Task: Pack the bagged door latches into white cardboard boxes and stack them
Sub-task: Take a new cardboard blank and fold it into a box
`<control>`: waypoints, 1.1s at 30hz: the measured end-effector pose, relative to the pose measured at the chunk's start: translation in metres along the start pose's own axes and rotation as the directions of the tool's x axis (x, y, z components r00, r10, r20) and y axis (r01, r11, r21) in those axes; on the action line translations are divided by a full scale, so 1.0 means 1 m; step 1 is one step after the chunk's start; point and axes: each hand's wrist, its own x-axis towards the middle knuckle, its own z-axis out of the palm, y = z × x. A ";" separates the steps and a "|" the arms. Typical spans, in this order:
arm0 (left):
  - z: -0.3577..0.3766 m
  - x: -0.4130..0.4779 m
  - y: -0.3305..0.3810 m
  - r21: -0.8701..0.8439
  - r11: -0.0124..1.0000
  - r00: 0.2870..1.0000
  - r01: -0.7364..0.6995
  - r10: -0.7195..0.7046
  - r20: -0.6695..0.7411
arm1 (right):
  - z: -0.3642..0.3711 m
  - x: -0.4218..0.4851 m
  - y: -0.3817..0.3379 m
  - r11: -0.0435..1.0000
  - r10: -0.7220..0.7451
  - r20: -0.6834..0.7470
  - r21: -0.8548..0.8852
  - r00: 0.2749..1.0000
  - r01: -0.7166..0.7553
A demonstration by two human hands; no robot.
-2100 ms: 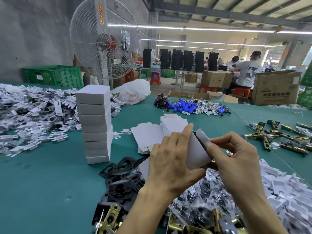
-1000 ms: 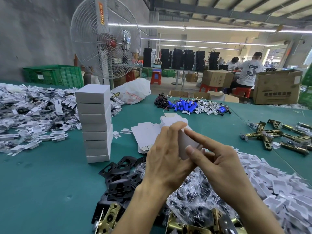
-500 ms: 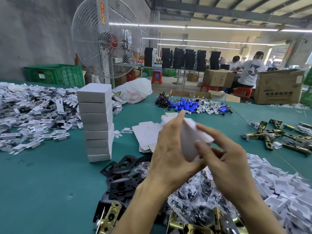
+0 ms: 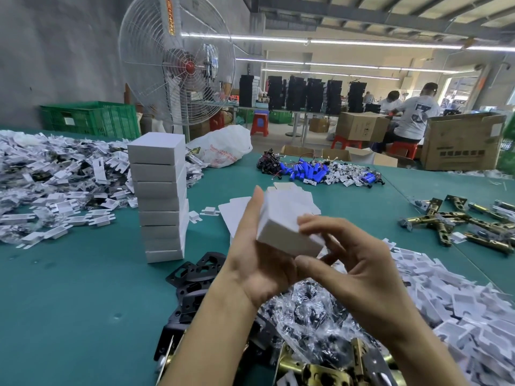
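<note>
I see the left hand [image 4: 259, 263] and right hand [image 4: 362, 277] both on one small white cardboard box [image 4: 287, 227], held up over the near-ctr of the green table [image 4: 69, 302] w/ its long axis tilted, near-right end lower. The left hand cups it from the left: thumb straight up along the box's left face, palm under it, other fingers hidden behind, so their curl I can't confirm. The right hand is half curled and pinches the near-right end, index tip on the top face and thumb below the lower edge. The end flap looks tucked in, but the hand covers most of it.

Directly under the hands lies a heap of bagged door latches in clear plastic [image 4: 315, 310]. Left of the hands stands a tall stack of white boxes [image 4: 160, 201], upright on the table. Flat white box blanks [image 4: 237, 215] lie just behind the held box.

- Black metal plates [image 4: 195, 274]: near, btwn stack and heap.
- Loose brass latch bodies [image 4: 451, 221]: right.
- White card inserts [image 4: 446, 291]: big pile near right; another pile far left.
- Blue cylinders [image 4: 306, 169]: far ctr.
- Large white pedestal fan [image 4: 178, 59]: far left bkgd.
</note>
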 end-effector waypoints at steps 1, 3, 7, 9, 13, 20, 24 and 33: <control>-0.001 0.001 0.001 -0.027 0.999 0.999 -0.039 0.038 -0.019 | 0.000 0.000 0.001 0.999 0.001 0.017 -0.051 1.000 0.000; -0.001 0.000 0.004 -0.031 0.996 0.996 -0.078 0.077 -0.047 | 0.002 0.000 0.002 0.989 0.014 0.009 -0.148 1.000 -0.012; 0.002 -0.002 0.003 0.033 0.992 0.988 -0.123 0.126 -0.089 | 0.007 0.001 0.003 0.968 -0.046 0.023 -0.245 0.999 0.051; 0.003 -0.004 0.002 0.012 0.987 0.984 -0.159 0.159 -0.083 | 0.009 0.000 0.003 0.972 -0.054 0.035 -0.226 0.998 0.061; -0.001 -0.006 0.010 0.081 0.943 0.931 -0.323 0.332 -0.154 | 0.011 -0.001 0.005 0.970 0.059 0.096 -0.239 0.994 -0.034; -0.011 -0.008 0.037 0.498 0.526 0.424 -0.689 0.850 -0.312 | 0.025 -0.008 0.010 0.786 0.391 0.397 -0.614 0.830 -0.077; -0.007 -0.006 0.034 0.595 0.377 0.325 -0.710 0.925 -0.198 | 0.050 -0.007 0.005 0.810 0.394 0.570 -0.587 0.721 0.021; -0.016 -0.003 0.026 0.688 0.440 0.431 -0.577 0.879 -0.201 | 0.079 0.005 0.002 0.711 0.363 0.730 -0.619 0.580 0.334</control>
